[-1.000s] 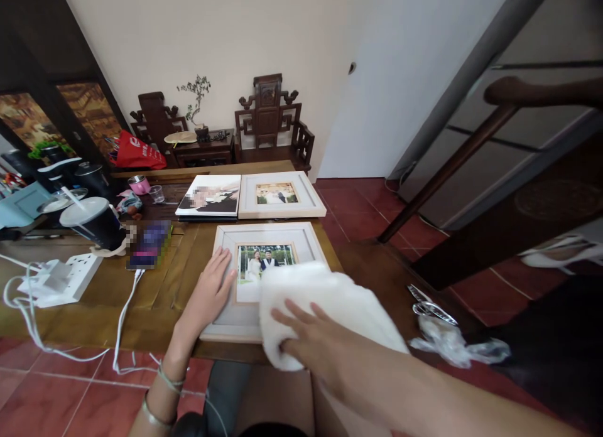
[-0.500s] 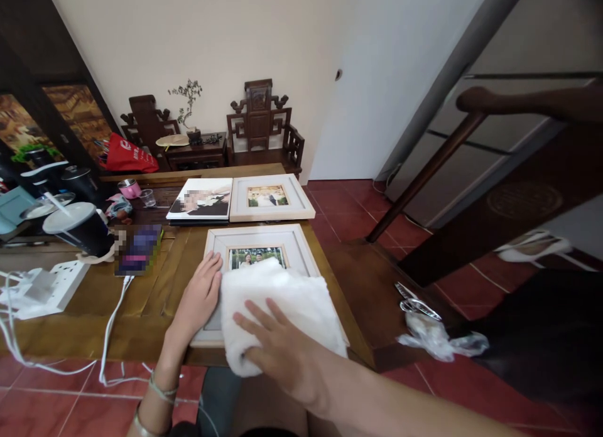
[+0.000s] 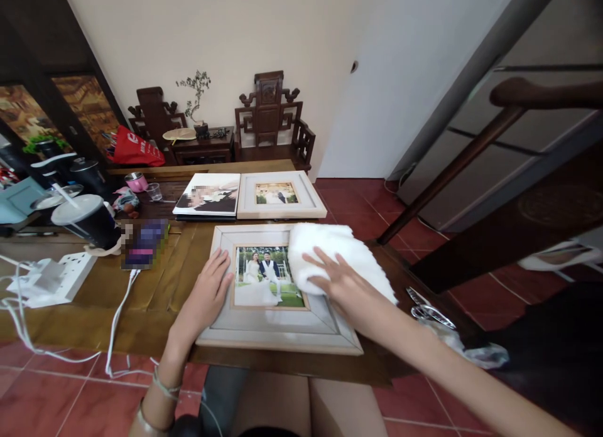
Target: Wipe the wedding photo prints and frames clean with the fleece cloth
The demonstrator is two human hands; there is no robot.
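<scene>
A framed photo (image 3: 281,338) lies flat on the wooden table in front of me, its wide pale border surrounding a picture of two people outdoors. My left hand (image 3: 207,294) rests flat on the left side of the border, fingers stretched out. On the upper right part of the frame my right hand (image 3: 340,280) presses a folded white cloth (image 3: 346,242), with the fingers spread over it and the fingertips at its near edge. The cloth covers the right border and hangs past the frame's right side.
Behind lie another framed photo (image 3: 311,201) and a photo panel (image 3: 188,205). To the left are a phone (image 3: 146,245) on a cable, a lidded cup (image 3: 89,220) and a power strip (image 3: 70,277). Scissors (image 3: 431,309) and clear plastic (image 3: 485,355) lie on the chair at right.
My right hand has moved the cloth up and to the right across the frame, uncovering the picture and the lower border. My left hand stays on the left border.
</scene>
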